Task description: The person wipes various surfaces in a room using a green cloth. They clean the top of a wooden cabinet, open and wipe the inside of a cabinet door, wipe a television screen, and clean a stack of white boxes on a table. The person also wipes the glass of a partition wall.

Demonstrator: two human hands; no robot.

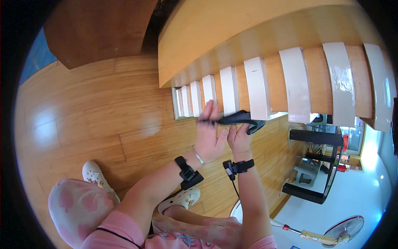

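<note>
A dark cloth with a narrow end lies against the lower edge of a row of white slats. The fingers of my right hand are bent up at the cloth's lower edge and pinch it near its looped right end. To the left, my left hand is blurred, its fingers stretched toward the slats. The cloth's thin end crosses those fingers; whether they grip it is unclear. Both wrists wear black straps with small devices, and a silvery bracelet circles the left wrist.
A wooden panel rises behind the slats. Brown furniture stands at the upper left on the plank floor. To the right are a black-framed object, a grey plastic stool and a fan. My feet wear pale clogs.
</note>
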